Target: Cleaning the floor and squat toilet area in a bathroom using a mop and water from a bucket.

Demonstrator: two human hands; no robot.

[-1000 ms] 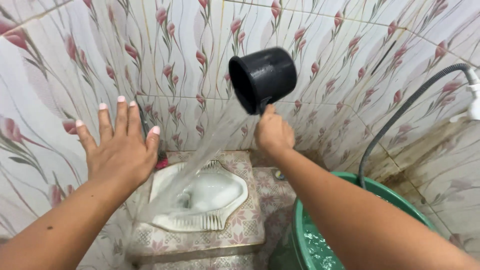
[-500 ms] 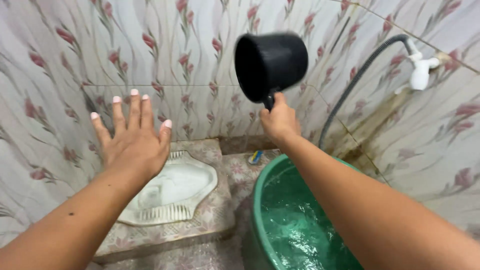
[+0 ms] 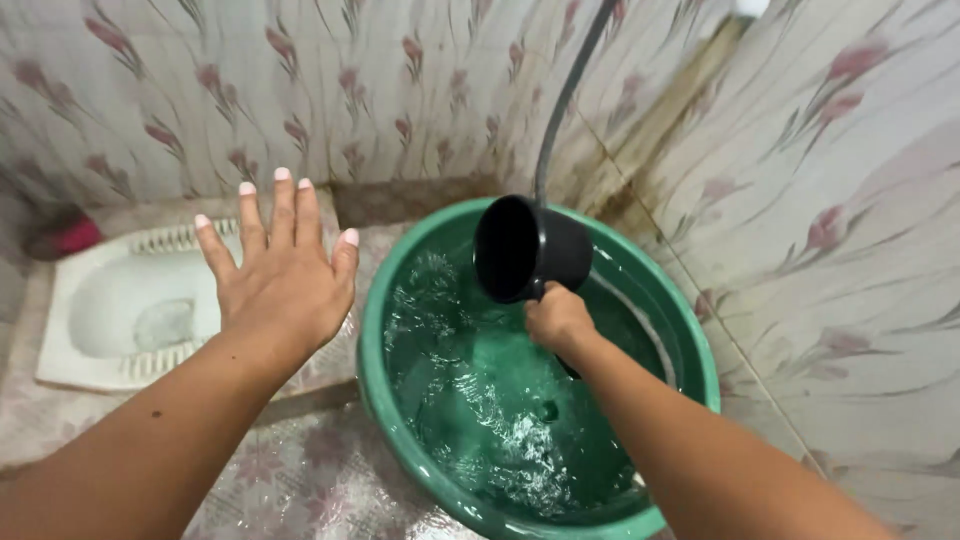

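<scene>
My right hand (image 3: 556, 318) grips the handle of a black plastic dipper (image 3: 528, 248), held on its side just above the water in a large green tub (image 3: 375, 340). The dipper's mouth faces left and looks empty. My left hand (image 3: 284, 270) is raised with fingers spread, palm away from me, holding nothing, between the tub's left rim and a white squat toilet pan (image 3: 130, 305).
A dark hose (image 3: 566, 100) runs down the corner of the flower-patterned tiled walls into the tub. The raised tiled floor (image 3: 290, 480) around the pan is wet. A small pink object (image 3: 70, 238) lies at the far left by the wall.
The dipper has come down from high against the wall to just over the tub's water. The view has swung right and down, so the tub now fills the middle. My left hand stays spread.
</scene>
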